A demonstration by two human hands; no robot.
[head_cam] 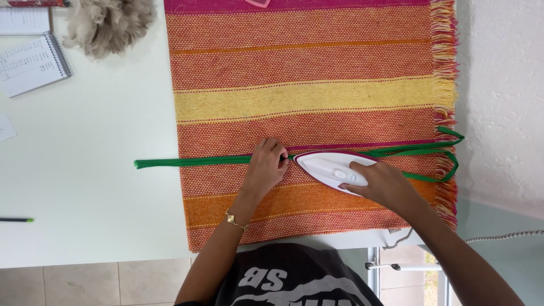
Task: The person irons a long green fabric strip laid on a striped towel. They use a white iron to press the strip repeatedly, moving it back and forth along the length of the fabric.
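We see a coarse woven cloth [311, 102], matt and rough, its edge a loose yarn fringe [445, 73]. Across it lies a flat green fabric strip [192, 162], smooth and matt. The iron [326, 168] has a glossy white plastic shell. The table [96, 147] looks smooth and satin-white; the spiral notebook [31, 62] is matt paper.

The right hand [381, 182] hides the iron's [328, 169] rear; the fluffy duster [107, 22] is cropped.
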